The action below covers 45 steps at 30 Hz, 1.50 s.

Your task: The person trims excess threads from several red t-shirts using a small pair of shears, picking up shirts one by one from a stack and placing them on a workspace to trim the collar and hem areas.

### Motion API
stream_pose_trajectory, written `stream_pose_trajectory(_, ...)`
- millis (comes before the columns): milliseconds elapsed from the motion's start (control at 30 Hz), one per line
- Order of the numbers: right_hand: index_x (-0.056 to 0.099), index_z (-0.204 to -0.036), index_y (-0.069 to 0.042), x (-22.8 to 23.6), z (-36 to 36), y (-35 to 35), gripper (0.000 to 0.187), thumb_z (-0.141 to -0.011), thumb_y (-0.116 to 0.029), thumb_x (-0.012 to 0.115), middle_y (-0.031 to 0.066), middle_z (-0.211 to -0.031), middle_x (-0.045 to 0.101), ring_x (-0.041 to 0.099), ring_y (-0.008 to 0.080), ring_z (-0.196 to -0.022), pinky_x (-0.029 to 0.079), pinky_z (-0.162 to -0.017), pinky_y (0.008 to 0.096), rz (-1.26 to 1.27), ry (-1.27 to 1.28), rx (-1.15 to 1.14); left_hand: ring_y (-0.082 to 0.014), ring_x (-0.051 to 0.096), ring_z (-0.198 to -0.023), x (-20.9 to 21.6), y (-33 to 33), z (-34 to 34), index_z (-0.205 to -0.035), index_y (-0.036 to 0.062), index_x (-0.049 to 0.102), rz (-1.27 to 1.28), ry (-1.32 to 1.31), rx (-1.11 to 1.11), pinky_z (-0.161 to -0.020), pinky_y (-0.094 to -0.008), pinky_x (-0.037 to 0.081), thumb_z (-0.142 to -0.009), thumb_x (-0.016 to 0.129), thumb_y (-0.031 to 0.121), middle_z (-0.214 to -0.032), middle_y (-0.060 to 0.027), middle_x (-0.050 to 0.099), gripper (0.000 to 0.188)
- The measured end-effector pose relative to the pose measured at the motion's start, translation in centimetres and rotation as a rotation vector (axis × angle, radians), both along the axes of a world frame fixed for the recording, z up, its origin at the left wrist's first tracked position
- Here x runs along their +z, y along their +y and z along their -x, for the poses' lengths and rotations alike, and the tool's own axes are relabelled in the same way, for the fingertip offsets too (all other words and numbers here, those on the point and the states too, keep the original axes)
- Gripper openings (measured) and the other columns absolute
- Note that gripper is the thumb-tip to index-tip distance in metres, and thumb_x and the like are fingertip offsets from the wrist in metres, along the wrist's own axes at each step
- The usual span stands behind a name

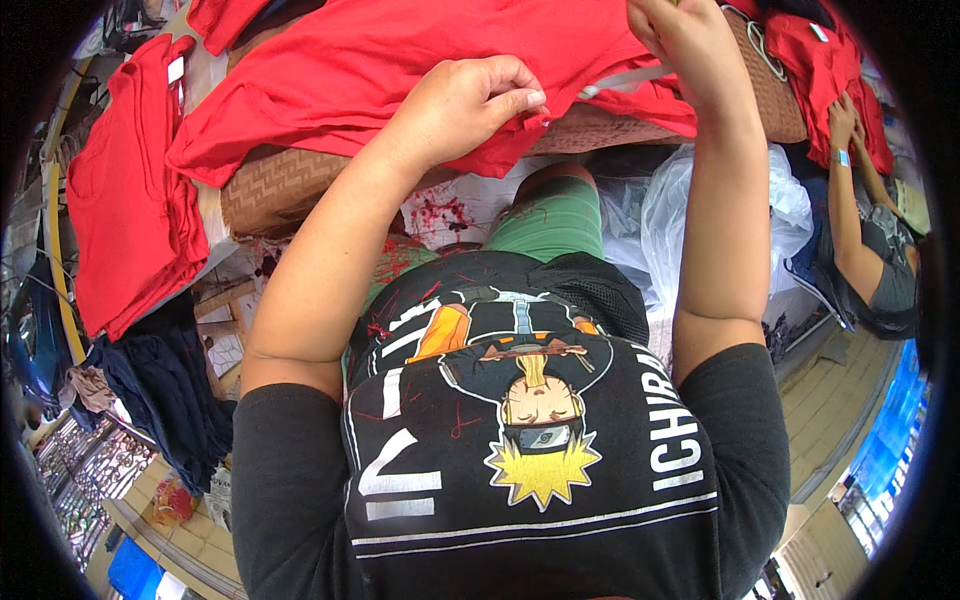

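Note:
A red garment (330, 75) lies spread across a brown patterned cushion (275, 190) in front of me. My left hand (470, 105) pinches the garment's near edge between thumb and fingers. Further right and farther away, my right hand (685, 35) is closed at the top rim of the view. A small yellowish bit shows at its fingers, but the rest of what it holds is cut off. Between my hands, a whitish strip (630, 78) lies over the red cloth, its end near the garment's edge.
Folded red garments (135, 190) hang at the left, above dark blue cloth (165, 390). Clear plastic bagging (665, 220) bunches beside my right forearm. At the far right, another person's hands (845, 125) touch more red cloth (820, 65). Red thread scraps lie on my clothes.

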State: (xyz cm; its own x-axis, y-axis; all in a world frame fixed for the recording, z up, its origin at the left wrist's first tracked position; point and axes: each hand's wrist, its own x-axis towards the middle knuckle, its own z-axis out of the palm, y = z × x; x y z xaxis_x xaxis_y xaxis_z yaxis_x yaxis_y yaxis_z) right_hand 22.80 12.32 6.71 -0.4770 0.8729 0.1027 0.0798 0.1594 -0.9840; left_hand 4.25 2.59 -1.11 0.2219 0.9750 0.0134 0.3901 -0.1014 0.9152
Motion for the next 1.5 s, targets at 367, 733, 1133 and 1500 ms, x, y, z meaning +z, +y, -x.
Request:
stream_pose_trajectory(367,0.055,-0.11,0.002,-3.7,-3.8,-3.8,0.029,-0.089,-0.015,0.064,0.009,-0.093,0.063,0.058,0.0125,-0.086,0.048,-0.077,0.0295,-0.283,-0.662,0.42,-0.0075,0.058,-0.074,-0.8,0.2,0.2,-0.094,-0.0004,0.063,-0.009,-0.017,-0.01,-0.07,-0.0241,0.049,-0.094,0.058,0.017,-0.081,-0.0022,0.065,0.018)
stream_pose_trajectory(733,0.059,-0.096,-0.002,-4.6,-2.4,-3.9,0.021,-0.084,-0.018,0.063,0.0185,-0.084,0.063,0.061,0.0379,-0.078,0.047,-0.068,0.0438,-0.436,-0.572,0.416,-0.0079,0.06,-0.075,-0.8,0.2,0.0,-0.095,-0.0007,0.063,-0.023,0.09,-0.004,-0.071,-0.0241,0.049,-0.094,0.058,0.017,-0.081,-0.003,0.067,0.019)
stream_pose_trajectory(1133,0.058,-0.099,-0.001,-2.8,-6.3,-3.6,0.02,-0.083,-0.011,0.065,0.0151,-0.076,0.061,0.06,0.0256,-0.07,0.046,-0.064,0.035,-0.419,-0.69,0.32,-0.0236,0.065,-0.087,10.3,-6.1,5.6,-0.079,-0.0034,0.067,0.128,0.262,-0.386,-0.077,-0.0329,0.049,-0.083,0.067,0.02,-0.094,-0.015,0.068,0.023)
stream_pose_trajectory(1500,0.059,-0.105,0.001,-3.0,-4.3,-4.3,0.018,-0.089,-0.008,0.062,0.0036,-0.092,0.062,0.056,0.0084,-0.086,0.046,-0.078,0.0247,-0.259,-0.469,0.312,-0.0133,0.064,-0.086,6.2,-3.6,3.1,-0.097,-0.0006,0.065,-0.299,0.374,0.062,-0.076,-0.026,0.049,-0.087,0.063,0.009,-0.094,-0.0085,0.069,0.014)
